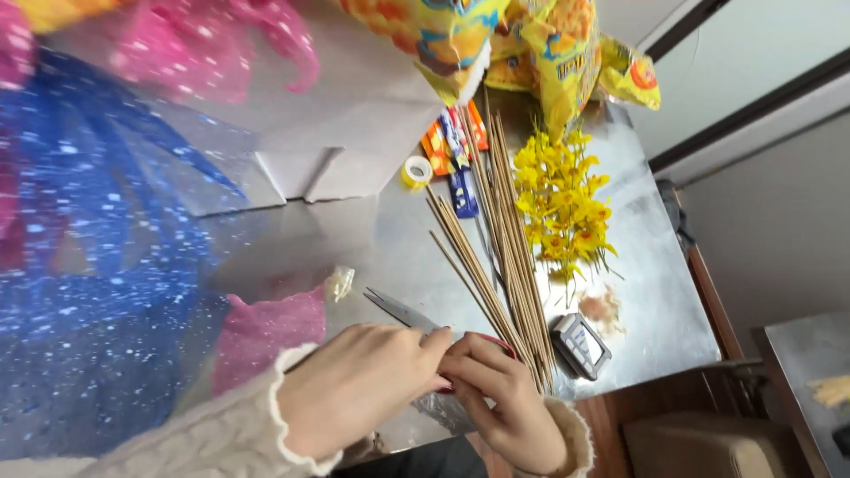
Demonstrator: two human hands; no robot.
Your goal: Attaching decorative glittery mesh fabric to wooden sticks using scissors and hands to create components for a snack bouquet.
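1. At the near edge of the metal table, a pair of scissors is lain with its grey blades pointing away over the tabletop; its red handle is mostly hidden under the fingers.
2. The scissors are closed on by the right hand at the handle, while the left hand is curled over the same spot; whether the left hand grips the scissors or something beneath cannot be told.
3. The step in hand is judged to be a taking-up or readying of the scissors; for any cut, the blades would have to be opened and material brought between them.
4. Just beside the right hand, a bundle of wooden sticks is spread.
5. Pink tulle is lain just left of the hands, with blue spangled tulle beyond.
6. Farther off are seen yellow artificial flowers, a roll of tape and a small grey device.
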